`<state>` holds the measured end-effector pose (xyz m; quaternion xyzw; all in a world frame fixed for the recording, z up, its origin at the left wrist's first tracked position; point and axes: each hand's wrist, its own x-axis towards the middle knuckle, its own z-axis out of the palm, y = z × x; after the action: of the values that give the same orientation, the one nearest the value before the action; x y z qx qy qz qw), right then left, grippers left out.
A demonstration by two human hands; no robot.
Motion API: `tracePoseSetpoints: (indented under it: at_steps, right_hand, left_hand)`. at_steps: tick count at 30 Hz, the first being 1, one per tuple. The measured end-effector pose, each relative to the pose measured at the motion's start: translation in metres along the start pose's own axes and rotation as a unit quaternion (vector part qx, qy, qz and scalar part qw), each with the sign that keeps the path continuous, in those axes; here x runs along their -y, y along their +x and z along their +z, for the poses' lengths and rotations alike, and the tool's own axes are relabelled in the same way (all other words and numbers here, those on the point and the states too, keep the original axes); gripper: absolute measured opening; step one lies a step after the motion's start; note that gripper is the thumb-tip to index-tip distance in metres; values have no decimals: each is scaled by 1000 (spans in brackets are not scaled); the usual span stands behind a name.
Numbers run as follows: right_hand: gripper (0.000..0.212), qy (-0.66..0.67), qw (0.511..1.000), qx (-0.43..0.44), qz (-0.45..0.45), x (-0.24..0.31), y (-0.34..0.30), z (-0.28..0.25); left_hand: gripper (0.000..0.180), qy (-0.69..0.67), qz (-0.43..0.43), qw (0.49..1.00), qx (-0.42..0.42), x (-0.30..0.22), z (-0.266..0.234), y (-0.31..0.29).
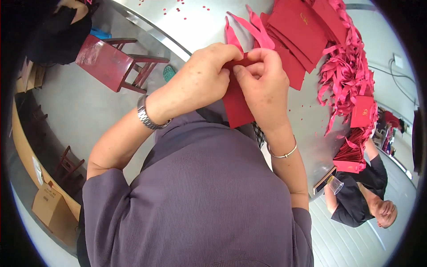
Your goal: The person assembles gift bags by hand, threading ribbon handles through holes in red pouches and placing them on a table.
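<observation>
A flat dark red paper bag hangs between my two hands, its upper edge pinched in the fingers. My left hand is closed on the bag's top edge from the left. From the right, my right hand grips the same edge with thumb and bent forefinger. Pink ribbon rises in strips just beyond my fingertips, at the bag's top; where it meets the bag is hidden by my fingers. Close beyond my right hand lies a fanned stack of red bags with gold marks.
A heap of pink ribbons lies along the table's right side, beside packed red bags. A person in black sits there near a clear cup. Small red paper dots dot the tabletop. A red stool stands left.
</observation>
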<state>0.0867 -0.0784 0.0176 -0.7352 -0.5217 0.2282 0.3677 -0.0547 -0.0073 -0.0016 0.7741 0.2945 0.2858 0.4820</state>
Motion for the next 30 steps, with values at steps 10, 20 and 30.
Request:
tracePoseSetpoints:
  at_steps: [10, 20, 30]
  right_hand:
    - [31, 38, 997, 71, -9, 2, -15, -15]
    - [31, 34, 999, 12, 18, -4, -19, -6]
    - [43, -222, 930, -34, -292, 3, -54, -52]
  left_hand:
    - [14, 46, 24, 984, 171, -3, -34, 31]
    - [10, 128, 94, 945, 285, -7, -29, 52]
    - [7, 293, 159, 919, 210, 5, -25, 46]
